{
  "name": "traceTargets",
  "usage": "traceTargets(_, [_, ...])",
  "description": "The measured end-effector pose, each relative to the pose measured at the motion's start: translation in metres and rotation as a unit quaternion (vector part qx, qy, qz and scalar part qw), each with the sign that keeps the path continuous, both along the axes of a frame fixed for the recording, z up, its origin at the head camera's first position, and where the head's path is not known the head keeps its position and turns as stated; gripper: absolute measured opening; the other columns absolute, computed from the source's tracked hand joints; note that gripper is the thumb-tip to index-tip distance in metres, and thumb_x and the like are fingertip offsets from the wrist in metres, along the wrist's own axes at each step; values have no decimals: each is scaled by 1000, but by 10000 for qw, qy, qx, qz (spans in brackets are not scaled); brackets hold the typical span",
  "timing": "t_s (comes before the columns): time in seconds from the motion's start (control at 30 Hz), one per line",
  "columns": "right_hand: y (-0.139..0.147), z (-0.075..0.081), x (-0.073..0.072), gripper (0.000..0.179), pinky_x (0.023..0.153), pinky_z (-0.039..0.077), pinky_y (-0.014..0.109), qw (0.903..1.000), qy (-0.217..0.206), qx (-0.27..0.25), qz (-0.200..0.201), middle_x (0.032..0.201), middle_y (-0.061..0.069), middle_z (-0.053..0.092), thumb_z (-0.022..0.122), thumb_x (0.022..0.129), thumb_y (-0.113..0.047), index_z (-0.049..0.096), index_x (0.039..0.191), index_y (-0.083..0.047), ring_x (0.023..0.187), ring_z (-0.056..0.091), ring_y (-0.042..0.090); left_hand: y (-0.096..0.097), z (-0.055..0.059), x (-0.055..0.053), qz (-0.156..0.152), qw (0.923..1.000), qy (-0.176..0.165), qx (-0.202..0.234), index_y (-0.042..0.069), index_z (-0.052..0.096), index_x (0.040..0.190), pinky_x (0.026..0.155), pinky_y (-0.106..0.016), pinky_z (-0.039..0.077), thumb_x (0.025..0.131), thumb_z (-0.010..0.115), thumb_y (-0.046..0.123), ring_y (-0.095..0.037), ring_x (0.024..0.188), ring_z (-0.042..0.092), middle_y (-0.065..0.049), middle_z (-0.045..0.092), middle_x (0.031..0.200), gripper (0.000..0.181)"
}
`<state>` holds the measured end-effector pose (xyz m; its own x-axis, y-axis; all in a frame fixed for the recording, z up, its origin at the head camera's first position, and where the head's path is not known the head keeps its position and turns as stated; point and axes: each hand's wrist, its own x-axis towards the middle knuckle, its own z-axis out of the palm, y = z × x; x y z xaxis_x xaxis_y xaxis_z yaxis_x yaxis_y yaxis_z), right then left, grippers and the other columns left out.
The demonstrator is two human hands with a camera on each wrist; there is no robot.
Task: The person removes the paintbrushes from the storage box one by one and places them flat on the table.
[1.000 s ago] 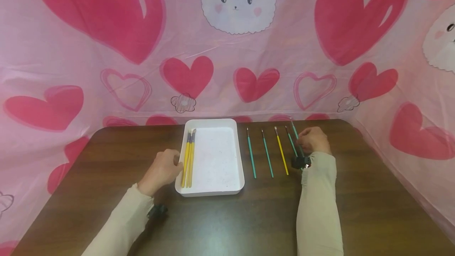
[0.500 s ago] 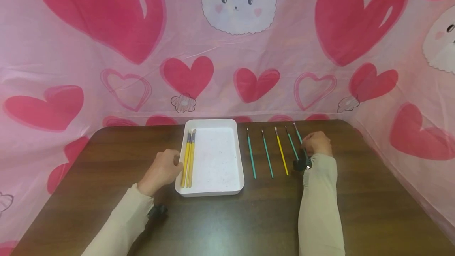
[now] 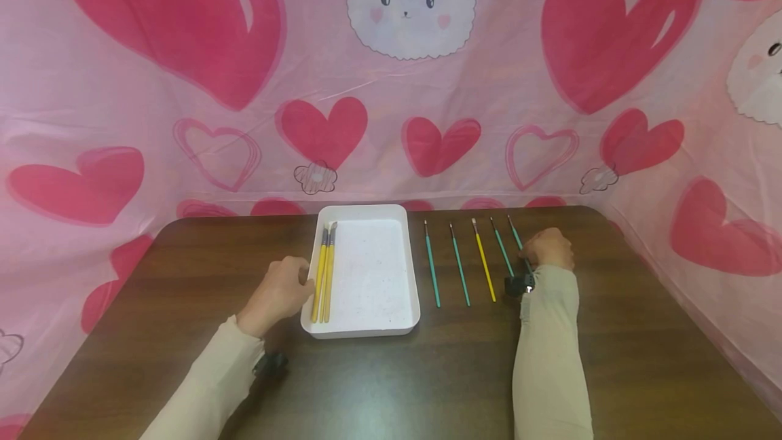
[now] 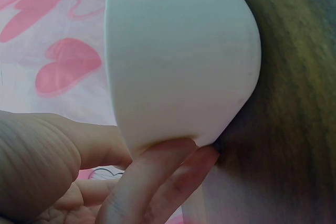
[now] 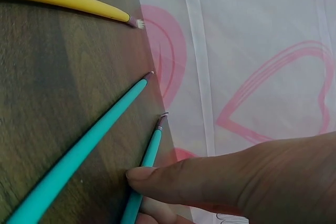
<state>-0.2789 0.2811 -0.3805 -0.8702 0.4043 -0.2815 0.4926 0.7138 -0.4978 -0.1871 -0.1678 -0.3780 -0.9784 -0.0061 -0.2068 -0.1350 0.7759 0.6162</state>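
Note:
A white tray (image 3: 374,270) stands on the table with several yellow paintbrushes (image 3: 330,277) lying along its left side. My left hand (image 3: 276,296) grips the tray's left wall; in the left wrist view its fingers (image 4: 157,171) press the outer wall and the thumb passes behind the rim. To the tray's right, my right hand (image 3: 550,250) pinches the rightmost teal paintbrush (image 3: 514,229) between thumb and fingers. That brush lies at table level, bristles toward the back edge; the hand and wrist camera hide its lower part in the head view.
Left of the held brush lie, in a row, a teal brush (image 3: 501,244), a yellow brush (image 3: 484,261) and two more teal brushes, the middle one (image 3: 459,265) and the one nearest the tray (image 3: 432,265). A pink heart-patterned cloth (image 3: 379,148) hangs behind the brown table (image 3: 379,386).
My right hand has moved slightly right and toward me, bringing the teal paintbrush down beside the others; its tip no longer overlaps the cloth. The left hand and tray stay put.

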Motion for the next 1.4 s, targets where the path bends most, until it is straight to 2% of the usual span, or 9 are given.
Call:
traceTargets(0.33, [-2,7,2,49,89,52,60,9998,193,-62,62,124,39,59,74,84,-21,62,117,13,111,57,56,1,0,3,28,10000,74,-42,-4,63,128,56,-28,47,95,66,12,-22,76,61,-14,69,100,37])
traceTargets(0.5, [-8,16,2,44,96,48,63,9981,490,-140,340,130,37,58,71,86,-23,66,117,8,117,55,57,1,0,2,42,10000,73,-51,-4,63,127,56,-29,48,94,65,11,-23,76,61,-14,69,100,36])
traceTargets(0.63, [-14,22,1,37,87,52,55,9932,733,-463,783,119,29,67,69,91,-22,67,118,4,103,65,43,1,1,2,46,9999,98,-35,-4,64,126,57,-28,48,94,65,11,-23,75,61,-14,69,99,35])
traceTargets(0.77, [-21,28,-4,36,75,56,38,9861,865,-669,1251,109,24,73,69,93,-20,66,120,5,84,72,25,1,1,3,60,9999,93,-15,-4,63,127,57,-28,49,94,66,12,-22,76,61,-14,69,100,36])
traceTargets(0.9, [-29,31,-7,38,69,55,24,9796,927,-816,1588,115,24,71,70,94,-20,65,121,6,85,72,20,1,0,3,68,9999,78,15,-4,63,128,57,-28,49,95,66,12,-22,76,62,-14,70,102,37])
traceTargets(1.03, [-41,35,-8,39,80,60,30,9733,1008,-1125,1730,125,27,67,69,94,-20,64,123,6,92,72,25,1,0,4,98,9999,47,26,-3,63,128,55,-28,48,95,66,12,-22,75,62,-14,70,101,36])
traceTargets(1.13, [-51,39,-7,38,87,59,37,9707,1014,-1277,1764,126,27,66,69,95,-20,63,124,4,99,72,31,1,0,4,102,9999,61,27,-3,63,128,56,-27,49,94,67,12,-22,76,62,-14,70,102,37])
traceTargets(1.23, [-62,42,-8,38,85,58,36,9697,1093,-1172,1844,124,26,67,69,94,-20,64,123,4,100,71,33,1,0,3,96,9999,85,21,-3,62,129,57,-27,50,94,67,13,-22,76,63,-14,70,103,39])
traceTargets(1.4, [-78,44,-9,35,79,58,30,9662,1296,-1037,1974,122,26,68,70,94,-18,66,120,4,87,70,22,1,-1,2,99,9999,79,44,-3,62,129,54,-26,48,94,67,12,-22,75,62,-14,70,103,39])
